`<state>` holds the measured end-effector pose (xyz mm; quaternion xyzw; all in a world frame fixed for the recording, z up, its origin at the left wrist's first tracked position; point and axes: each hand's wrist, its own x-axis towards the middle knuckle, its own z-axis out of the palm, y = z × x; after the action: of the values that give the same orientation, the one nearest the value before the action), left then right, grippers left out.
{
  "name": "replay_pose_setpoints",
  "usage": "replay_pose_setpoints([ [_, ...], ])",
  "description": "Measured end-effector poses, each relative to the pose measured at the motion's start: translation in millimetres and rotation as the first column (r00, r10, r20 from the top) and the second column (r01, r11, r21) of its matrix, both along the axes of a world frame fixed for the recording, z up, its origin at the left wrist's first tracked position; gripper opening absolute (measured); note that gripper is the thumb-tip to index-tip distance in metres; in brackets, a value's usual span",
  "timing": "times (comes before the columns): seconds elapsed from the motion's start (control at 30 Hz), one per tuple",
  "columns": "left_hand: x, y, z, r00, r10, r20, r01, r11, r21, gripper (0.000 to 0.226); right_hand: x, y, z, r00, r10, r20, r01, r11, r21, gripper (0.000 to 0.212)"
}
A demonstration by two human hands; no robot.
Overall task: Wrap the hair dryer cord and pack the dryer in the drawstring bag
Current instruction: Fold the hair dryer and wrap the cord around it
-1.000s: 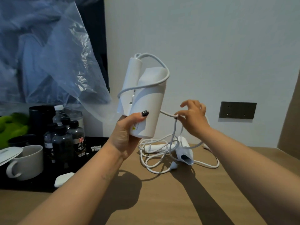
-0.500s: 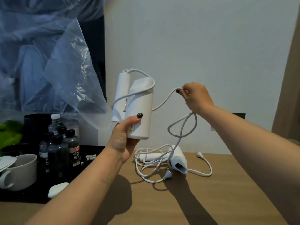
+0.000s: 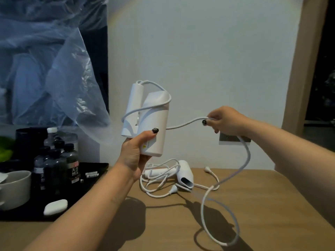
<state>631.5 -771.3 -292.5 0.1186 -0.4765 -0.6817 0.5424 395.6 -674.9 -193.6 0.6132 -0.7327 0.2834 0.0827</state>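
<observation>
My left hand (image 3: 133, 155) grips a folded white hair dryer (image 3: 153, 124) by its lower end and holds it upright above the wooden table (image 3: 262, 205). One turn of its white cord (image 3: 184, 124) runs around the body. My right hand (image 3: 223, 122) pinches the cord out to the right of the dryer, at about the dryer's mid height. From that hand the cord hangs down and loops over the table. No drawstring bag is in view.
A second white hair dryer (image 3: 184, 174) lies on the table with its tangled cord (image 3: 157, 183). At the left a black tray (image 3: 94, 176) carries dark bottles (image 3: 72, 163), a mug (image 3: 14, 189) and a small white case (image 3: 55, 206). A wall socket (image 3: 230, 139) sits behind my right hand.
My right hand has pulled the cord from beside the dryer up and out to the right, dragging slack off the table into a long loop. The dryer stays in my left hand.
</observation>
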Motion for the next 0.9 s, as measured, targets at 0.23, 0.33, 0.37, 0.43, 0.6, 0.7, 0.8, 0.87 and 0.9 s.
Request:
replay_pose_setpoints([
  [0.23, -29.6, 9.0, -43.5, 0.994, -0.043, 0.104, 0.037, 0.998, 0.055, 0.066, -0.4, 6.1, -87.0, 0.969, 0.08, 0.235, -0.119, 0.98, 0.16, 0.019],
  [0.33, -37.5, 6.2, -57.7, 0.987, -0.035, 0.157, 0.031, 0.999, 0.031, 0.071, 10.7, -4.8, -108.6, 0.96, 0.132, 0.247, -0.183, 0.963, 0.197, 0.024],
  [0.37, -39.3, 3.7, -61.3, 0.986, -0.039, 0.163, 0.035, 0.999, 0.024, 0.063, 12.6, -9.5, -114.4, 0.967, 0.14, 0.212, -0.181, 0.964, 0.192, 0.024],
  [0.43, -41.5, -3.0, -67.1, 0.985, -0.041, 0.17, 0.037, 0.999, 0.026, 0.055, 13.3, -19.7, -124.2, 0.978, 0.141, 0.157, -0.164, 0.975, 0.151, 0.024],
  [0.6, -46.7, -24.9, -78.7, 0.968, 0.073, 0.242, -0.073, 0.997, -0.01, 0.071, 13.7, -44.7, -141.5, 0.953, 0.124, 0.277, -0.148, 0.987, 0.067, 0.021],
  [0.7, -52.9, -38.9, -85.0, 0.963, 0.122, 0.239, -0.124, 0.992, -0.005, 0.072, 13.7, -60.3, -149.7, 0.919, 0.112, 0.377, -0.15, 0.986, 0.073, 0.02],
  [0.8, -58.3, -54.4, -91.5, 0.959, 0.153, 0.237, -0.154, 0.988, -0.016, 0.083, 8.9, -75.2, -152.6, 0.888, 0.073, 0.454, -0.117, 0.991, 0.07, 0.02],
  [0.87, -61.9, -64.8, -94.8, 0.94, 0.201, 0.277, -0.188, 0.979, -0.076, 0.091, 6.2, -84.6, -155.1, 0.859, 0.046, 0.51, -0.078, 0.996, 0.041, 0.019],
  [0.9, -63.5, -68.9, -95.4, 0.922, 0.233, 0.31, -0.207, 0.972, -0.115, 0.089, 5.8, -89.2, -157.6, 0.835, 0.041, 0.549, -0.064, 0.998, 0.023, 0.018],
])
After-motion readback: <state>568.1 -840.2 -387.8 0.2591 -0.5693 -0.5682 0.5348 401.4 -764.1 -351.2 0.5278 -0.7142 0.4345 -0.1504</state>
